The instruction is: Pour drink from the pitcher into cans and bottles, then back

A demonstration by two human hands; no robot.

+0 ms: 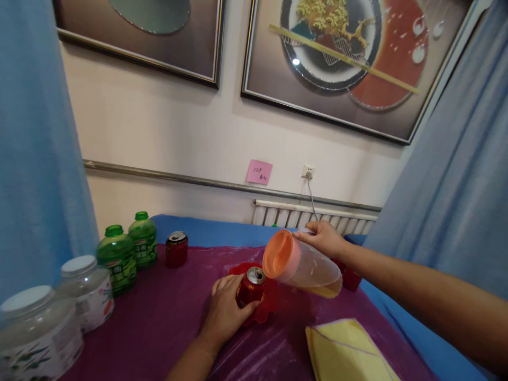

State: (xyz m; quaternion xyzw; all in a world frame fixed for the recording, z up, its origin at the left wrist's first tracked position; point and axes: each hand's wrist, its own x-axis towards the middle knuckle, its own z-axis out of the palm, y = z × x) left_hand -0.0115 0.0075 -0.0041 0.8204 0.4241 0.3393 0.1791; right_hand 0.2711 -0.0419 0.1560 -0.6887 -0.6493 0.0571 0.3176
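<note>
My left hand (226, 309) is wrapped around a red drink can (252, 288) with an opened top. Beneath the can lies a red scalloped dish (270, 304). By its handle, my right hand (323, 238) grips a clear plastic pitcher (313, 267) with an orange lid (278, 254). The pitcher is tilted left, its lid close to the can's top. Some yellowish liquid sits low in the pitcher. Whether any is flowing out, I cannot tell.
A second red can (177, 248), green bottles (117, 259) and white-lidded jars (39, 333) line the left side. A folded yellow cloth (349, 352) lies at the front right on the purple table cover (159, 328). Red items (351, 278) stand partly hidden behind the pitcher.
</note>
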